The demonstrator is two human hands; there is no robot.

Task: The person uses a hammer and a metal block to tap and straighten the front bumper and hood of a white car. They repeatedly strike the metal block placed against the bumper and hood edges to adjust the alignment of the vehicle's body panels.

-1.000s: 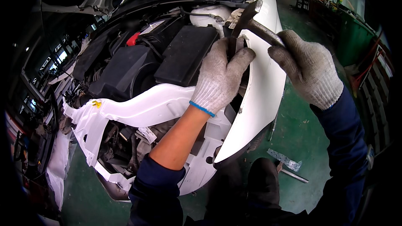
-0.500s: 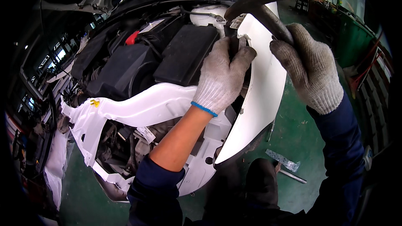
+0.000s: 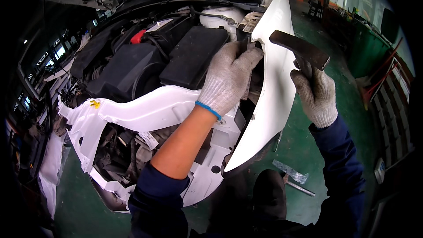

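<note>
While the right hand [image 3: 316, 96] clenches the hammer [image 3: 299, 49], the left hand [image 3: 227, 72] curls, hold unclear, at the fender's [image 3: 274, 92] inner edge, seemingly hammering work needing careful aim.

Hammer [image 3: 300, 49] swung away from the fender's [image 3: 274, 101] inner edge by the left hand [image 3: 225, 77], its head now across the outer edge in view, turned sideways with less handle showing, and the right hand [image 3: 315, 97] dropped lower, closer to the person.
</note>
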